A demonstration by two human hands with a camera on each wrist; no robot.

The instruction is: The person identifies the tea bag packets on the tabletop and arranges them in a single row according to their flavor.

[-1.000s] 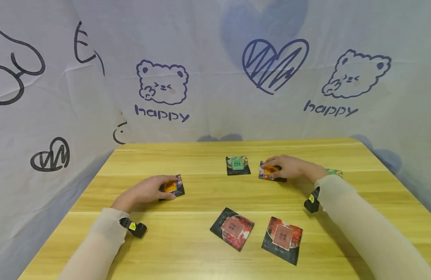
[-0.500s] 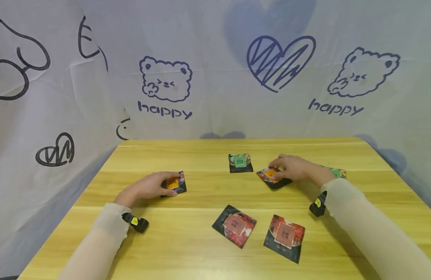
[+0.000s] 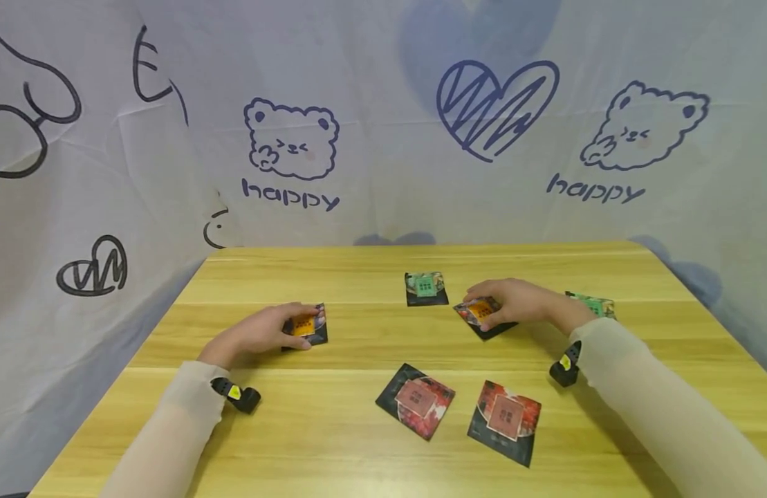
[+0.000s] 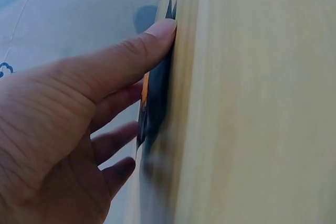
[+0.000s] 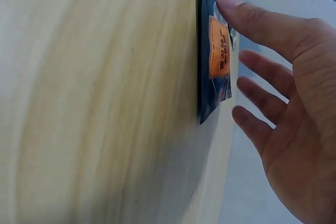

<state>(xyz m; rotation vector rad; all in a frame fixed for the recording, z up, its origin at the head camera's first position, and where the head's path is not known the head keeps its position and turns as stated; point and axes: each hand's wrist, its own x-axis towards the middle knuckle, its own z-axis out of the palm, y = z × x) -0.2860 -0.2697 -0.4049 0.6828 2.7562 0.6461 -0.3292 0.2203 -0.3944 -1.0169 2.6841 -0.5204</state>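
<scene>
At the left of the table, my left hand (image 3: 259, 334) holds a flat dark square packet with an orange label (image 3: 303, 326) between thumb and fingers. In the left wrist view its thumb (image 4: 163, 28) lies over the packet's dark edge (image 4: 160, 93). My right hand (image 3: 516, 304) is over a second orange-labelled packet (image 3: 479, 311), turned cornerwise on the table. In the right wrist view the thumb tip touches this packet (image 5: 218, 51), while the other visible fingers are spread and apart from it; the index finger is hidden.
Two red-labelled packets, one (image 3: 416, 401) beside the other (image 3: 505, 418), lie near the front. A green-labelled packet (image 3: 425, 287) lies at the back middle; another (image 3: 597, 306) is partly hidden behind my right wrist. A printed cloth (image 3: 371, 173) hangs behind the wooden table (image 3: 333, 415).
Under my right hand, the orange-labelled packet has turned cornerwise since a second ago, and the thumb has shifted onto its near side. The left hand stays at its packet. The view has shifted slightly.
</scene>
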